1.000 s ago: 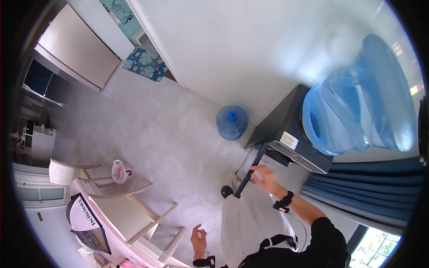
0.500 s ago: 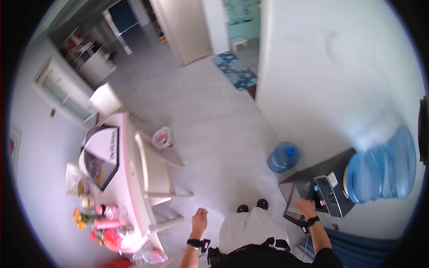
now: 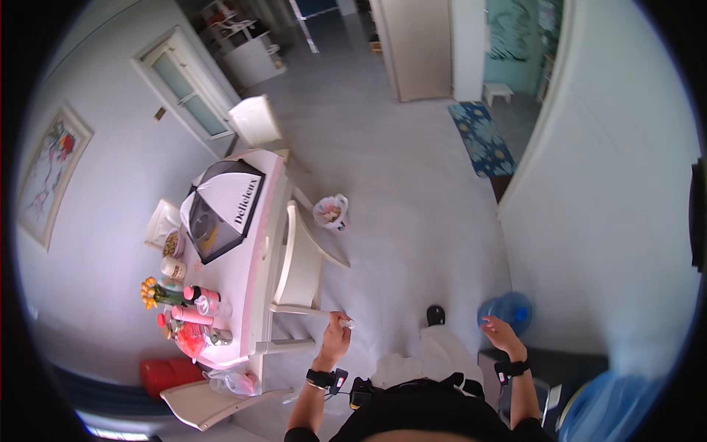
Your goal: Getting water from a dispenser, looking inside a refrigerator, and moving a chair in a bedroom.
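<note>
My left hand [image 3: 336, 341] hangs in the air with its fingers curled closed. Whatever it may hold is hidden. A pale leg of the cream chair [image 3: 296, 269] passes behind it in the picture. On the other side, my right hand [image 3: 503, 335] is open, fingers loosely stretched, and I see nothing in it. The blue water bottle [image 3: 513, 312] on the floor appears just beyond that hand; they seem apart. Close to my right forearm stands the dark water dispenser [image 3: 545, 361], with a large blue bottle [image 3: 611, 405] on top, partly cut off by the dark rim.
On the left, a pink-topped table [image 3: 247, 298] carries a mesh food cover [image 3: 228, 206], pink bottles [image 3: 193, 315] and yellow flowers [image 3: 149, 292]. Beside it sits a lined waste bin [image 3: 331, 212]. A blue floral mat [image 3: 481, 138] lies by the far doorway. A wall [image 3: 611, 162] bounds the right.
My view has swung left, away from the dispenser, which slides toward the lower right. My right hand has left the dispenser's front. One foot now shows ahead, where both showed before.
</note>
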`<move>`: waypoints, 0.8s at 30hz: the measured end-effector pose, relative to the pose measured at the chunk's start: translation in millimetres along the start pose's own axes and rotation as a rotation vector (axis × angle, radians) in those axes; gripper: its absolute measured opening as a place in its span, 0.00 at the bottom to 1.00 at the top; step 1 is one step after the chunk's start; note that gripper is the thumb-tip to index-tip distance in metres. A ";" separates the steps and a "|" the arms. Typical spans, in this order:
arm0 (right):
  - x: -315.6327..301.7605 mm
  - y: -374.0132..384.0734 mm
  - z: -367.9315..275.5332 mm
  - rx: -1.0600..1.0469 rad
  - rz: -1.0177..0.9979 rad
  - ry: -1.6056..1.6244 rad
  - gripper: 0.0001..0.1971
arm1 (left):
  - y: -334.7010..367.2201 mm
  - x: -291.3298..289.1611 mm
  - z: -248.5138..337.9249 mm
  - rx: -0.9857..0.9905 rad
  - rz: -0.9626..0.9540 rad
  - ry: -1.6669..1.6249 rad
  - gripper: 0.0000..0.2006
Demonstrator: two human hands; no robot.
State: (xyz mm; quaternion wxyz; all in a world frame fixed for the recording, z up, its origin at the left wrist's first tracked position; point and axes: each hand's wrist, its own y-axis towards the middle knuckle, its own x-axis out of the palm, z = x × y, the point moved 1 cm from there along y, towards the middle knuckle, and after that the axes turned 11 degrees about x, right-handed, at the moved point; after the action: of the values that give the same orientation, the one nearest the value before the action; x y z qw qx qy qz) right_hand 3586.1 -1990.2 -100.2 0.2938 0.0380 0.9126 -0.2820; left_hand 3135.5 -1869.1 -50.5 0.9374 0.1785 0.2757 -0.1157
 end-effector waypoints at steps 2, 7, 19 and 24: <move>-15.2 47.6 -45.1 -0.109 -0.033 -0.011 0.20 | 16.4 4.0 17.3 -0.084 0.080 -0.037 0.17; 12.3 118.0 -188.3 -0.411 -0.667 0.287 0.21 | 79.0 6.0 95.9 0.210 -0.113 0.129 0.12; 77.3 227.2 -310.4 -0.037 -1.224 0.576 0.17 | 193.5 17.8 71.7 0.055 0.307 0.080 0.12; 87.1 278.6 -399.1 -0.091 -1.464 0.327 0.17 | 255.4 1.4 27.4 0.094 -0.046 -0.282 0.07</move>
State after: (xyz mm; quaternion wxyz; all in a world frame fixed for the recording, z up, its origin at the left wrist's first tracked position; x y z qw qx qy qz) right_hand 3374.3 -1550.8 -19.1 -0.1068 -0.5496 0.7473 -0.3580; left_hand 3230.2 -1647.9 39.3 0.9546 0.1978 0.1393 -0.1739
